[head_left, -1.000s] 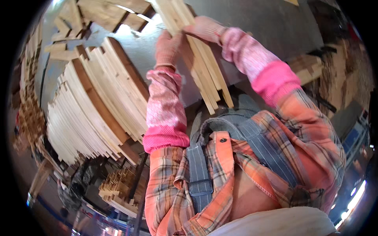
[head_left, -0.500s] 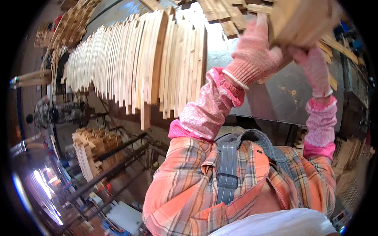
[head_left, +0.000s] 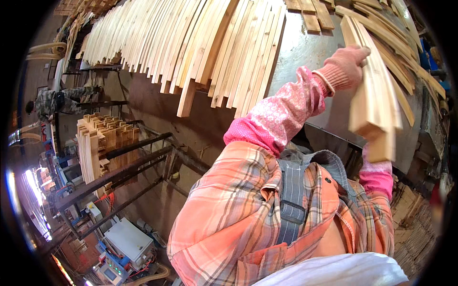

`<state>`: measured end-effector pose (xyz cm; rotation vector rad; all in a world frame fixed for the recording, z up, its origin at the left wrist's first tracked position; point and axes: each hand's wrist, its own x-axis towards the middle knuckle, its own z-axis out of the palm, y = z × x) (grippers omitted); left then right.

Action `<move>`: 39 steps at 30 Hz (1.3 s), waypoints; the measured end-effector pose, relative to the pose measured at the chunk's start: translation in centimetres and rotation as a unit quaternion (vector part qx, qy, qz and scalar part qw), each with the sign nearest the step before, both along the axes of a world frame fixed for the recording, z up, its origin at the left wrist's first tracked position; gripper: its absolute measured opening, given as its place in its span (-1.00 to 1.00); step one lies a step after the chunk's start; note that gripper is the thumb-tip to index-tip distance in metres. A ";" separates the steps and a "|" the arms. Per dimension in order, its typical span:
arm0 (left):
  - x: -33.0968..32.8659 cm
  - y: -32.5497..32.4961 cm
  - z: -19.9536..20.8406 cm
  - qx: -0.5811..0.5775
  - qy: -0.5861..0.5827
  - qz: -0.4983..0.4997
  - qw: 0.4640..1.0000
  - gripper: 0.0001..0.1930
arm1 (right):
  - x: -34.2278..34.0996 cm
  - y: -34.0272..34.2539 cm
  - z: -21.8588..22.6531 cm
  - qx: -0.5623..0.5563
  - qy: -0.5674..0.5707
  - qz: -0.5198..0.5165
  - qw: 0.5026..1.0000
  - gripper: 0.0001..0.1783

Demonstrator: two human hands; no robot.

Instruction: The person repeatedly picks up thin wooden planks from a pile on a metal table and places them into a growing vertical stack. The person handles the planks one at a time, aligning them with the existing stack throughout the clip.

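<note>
My left hand (head_left: pixel 347 66), in a pink knit glove, is closed around the upper part of a bundle of pale wooden strips (head_left: pixel 374 97). The bundle slants over the right part of the metal table (head_left: pixel 296 57), its lower end toward my body and blurred by motion. At that end one strip sticks out past the others. My right forearm, in a pink sleeve (head_left: pixel 377 175), reaches up behind the bundle's lower end. Wood hides the right hand and its fingers.
A long row of wooden strips (head_left: pixel 191 43) lies side by side at the upper left. Loose strips (head_left: pixel 400 47) are heaped at the far right, with short boards (head_left: pixel 312 19) behind. A dark metal frame (head_left: pixel 119 176) and stacked wood (head_left: pixel 107 138) stand left; another person (head_left: pixel 59 100) is beyond.
The wooden bundle has come down from close before the camera toward my body, now showing its length. My right hand has dropped behind it. The whole view has shifted too.
</note>
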<state>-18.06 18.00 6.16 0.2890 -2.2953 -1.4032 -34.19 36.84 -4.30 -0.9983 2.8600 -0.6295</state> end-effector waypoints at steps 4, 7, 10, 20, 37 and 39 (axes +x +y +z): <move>0.0 1.8 -6.1 0.100 -0.161 0.031 0.981 -0.50 | 1.1 2.1 -9.6 0.140 0.009 -0.049 0.989 -0.58; 2.4 3.4 -16.4 0.079 -0.201 0.063 0.974 -0.34 | 4.0 1.6 -12.9 0.204 0.020 -0.034 0.978 -0.56; 6.5 1.2 -15.0 0.252 -0.225 0.132 0.932 -0.34 | 8.3 -1.1 -5.9 0.154 -0.081 0.054 0.983 -0.55; 2.0 1.7 -12.5 0.149 -0.309 0.020 0.939 -0.45 | 7.6 -1.0 -5.5 -0.087 -0.386 -0.106 0.912 -0.29; 9.3 -7.3 -6.7 0.171 -0.116 0.064 0.976 -0.10 | 14.9 -10.8 3.2 -0.244 -0.410 -0.056 0.877 -0.43; 12.0 -10.3 -6.5 0.191 -0.093 0.099 0.972 -0.23 | 16.0 -14.4 2.6 -0.208 -0.360 -0.007 0.909 -0.39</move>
